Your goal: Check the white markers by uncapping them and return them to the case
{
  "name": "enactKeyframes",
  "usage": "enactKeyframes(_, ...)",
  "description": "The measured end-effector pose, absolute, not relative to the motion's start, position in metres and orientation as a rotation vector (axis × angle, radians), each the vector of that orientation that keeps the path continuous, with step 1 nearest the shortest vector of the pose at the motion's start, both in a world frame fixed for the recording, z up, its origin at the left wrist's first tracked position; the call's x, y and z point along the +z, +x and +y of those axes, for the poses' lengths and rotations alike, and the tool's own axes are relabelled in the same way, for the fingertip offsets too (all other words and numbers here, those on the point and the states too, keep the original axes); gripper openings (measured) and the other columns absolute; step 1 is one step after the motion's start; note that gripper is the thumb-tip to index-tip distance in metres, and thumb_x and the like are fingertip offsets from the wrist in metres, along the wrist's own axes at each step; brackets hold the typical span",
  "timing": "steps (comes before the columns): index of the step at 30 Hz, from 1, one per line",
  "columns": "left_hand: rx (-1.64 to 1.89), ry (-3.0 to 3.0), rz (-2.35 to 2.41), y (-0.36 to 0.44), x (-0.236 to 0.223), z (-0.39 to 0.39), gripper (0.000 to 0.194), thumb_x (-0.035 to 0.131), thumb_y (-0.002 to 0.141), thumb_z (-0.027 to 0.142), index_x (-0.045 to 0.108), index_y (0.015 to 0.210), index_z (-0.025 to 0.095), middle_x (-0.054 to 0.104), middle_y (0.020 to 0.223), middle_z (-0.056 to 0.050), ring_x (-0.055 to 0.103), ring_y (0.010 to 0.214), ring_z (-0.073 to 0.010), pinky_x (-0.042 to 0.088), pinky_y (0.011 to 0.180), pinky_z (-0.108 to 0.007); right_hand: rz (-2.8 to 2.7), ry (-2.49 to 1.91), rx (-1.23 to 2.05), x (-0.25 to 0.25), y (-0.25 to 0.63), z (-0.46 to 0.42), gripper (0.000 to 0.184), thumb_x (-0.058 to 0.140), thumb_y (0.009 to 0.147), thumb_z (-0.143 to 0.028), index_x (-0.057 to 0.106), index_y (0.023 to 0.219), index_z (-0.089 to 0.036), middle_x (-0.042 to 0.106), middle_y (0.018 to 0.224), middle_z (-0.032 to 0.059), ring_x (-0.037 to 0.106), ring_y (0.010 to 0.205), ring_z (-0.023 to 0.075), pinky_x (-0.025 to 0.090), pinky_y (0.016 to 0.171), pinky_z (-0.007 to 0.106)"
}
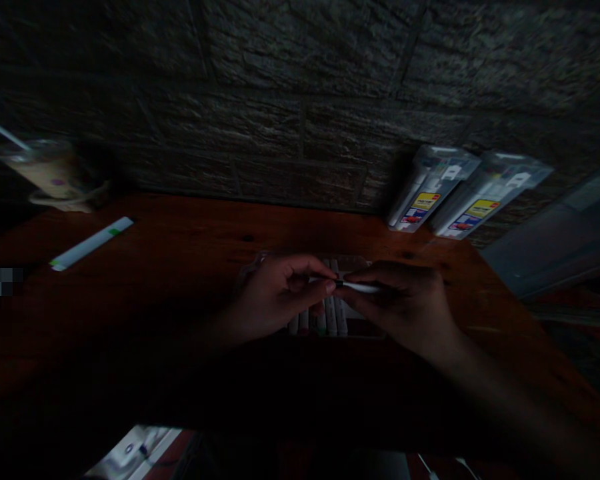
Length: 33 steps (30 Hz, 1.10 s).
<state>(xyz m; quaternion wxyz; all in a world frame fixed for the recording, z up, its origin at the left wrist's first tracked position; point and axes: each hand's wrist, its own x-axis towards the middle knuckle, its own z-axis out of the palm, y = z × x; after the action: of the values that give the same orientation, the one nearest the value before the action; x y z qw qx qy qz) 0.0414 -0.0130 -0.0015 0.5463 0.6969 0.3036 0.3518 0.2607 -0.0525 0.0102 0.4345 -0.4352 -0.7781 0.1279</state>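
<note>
Over the middle of the table, both my hands pinch one white marker [364, 287] with a dark end. The thumb and fingertips of my left hand [280, 293] are closed on the dark end. My right hand [410, 297] grips the white barrel. Beneath the hands lies a clear plastic case [367, 331] holding several white markers [331, 317] side by side, some with coloured ends. My hands cover part of the case. The light is dim, so whether the dark end is a cap or a tip, I cannot tell.
Two clear packs [417, 193] [480, 200] with yellow labels stand against the stone wall [280, 133] at back right. A white strip-shaped box [93, 243] lies at left. Behind it stands a drink cup [50, 170] with a straw in a carrier. The wooden table [190, 233] ends at right.
</note>
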Motion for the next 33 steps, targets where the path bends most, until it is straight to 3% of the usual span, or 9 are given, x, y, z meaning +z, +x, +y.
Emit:
enactKeyframes(8, 0.863, 1.737, 0.669, 0.042, -0.001, -0.015, 0.021, 0.065, 0.096, 0.031, 0.075, 0.108, 0.017, 0.073, 0.082, -0.004, 0.069, 0.065, -0.0131, 0.053, 0.058, -0.021, -1.81, -1.138, 0.624, 0.012, 0.259, -0.051, 0.006, 0.081, 0.084, -0.029, 0.081, 0.086, -0.024, 0.081, 0.082, 0.0014, 0.074, 0.067, 0.0169, 0.057, 0.061, 0.026)
enactKeyframes(14, 0.901, 1.793, 0.694, 0.042, -0.003, -0.012, 0.021, 0.074, 0.09, 0.032, 0.076, 0.104, 0.017, 0.076, 0.086, -0.005, 0.068, 0.064, -0.0118, 0.052, 0.059, -0.019, -1.745, -1.129, 0.755, 0.016, 0.257, -0.05, 0.006, 0.081, 0.084, -0.028, 0.081, 0.084, -0.022, 0.08, 0.078, 0.0017, 0.073, 0.066, 0.0171, 0.058, 0.062, 0.026)
enactKeyframes(26, 0.951, 1.626, 0.704, 0.039, 0.005, -0.004, 0.016, 0.076, 0.088, 0.026, 0.076, 0.098, 0.015, 0.073, 0.074, -0.002, 0.068, 0.062, -0.0118, 0.053, 0.06, -0.02, -1.623, -1.116, 0.831, 0.019, 0.26, -0.047, 0.009, 0.084, 0.079, -0.024, 0.082, 0.087, -0.026, 0.083, 0.09, 0.0018, 0.079, 0.081, 0.0207, 0.065, 0.076, 0.031)
enactKeyframes(33, 0.98, 1.5, 0.708, 0.036, 0.011, 0.003, 0.013, 0.075, 0.087, 0.02, 0.076, 0.098, 0.013, 0.072, 0.066, 0.0, 0.067, 0.06, -0.0113, 0.054, 0.063, -0.022, -1.537, -1.117, 0.9, 0.027, 0.262, -0.046, 0.009, 0.085, 0.077, -0.024, 0.083, 0.085, -0.027, 0.083, 0.083, 0.0013, 0.078, 0.072, 0.0182, 0.063, 0.069, 0.028)
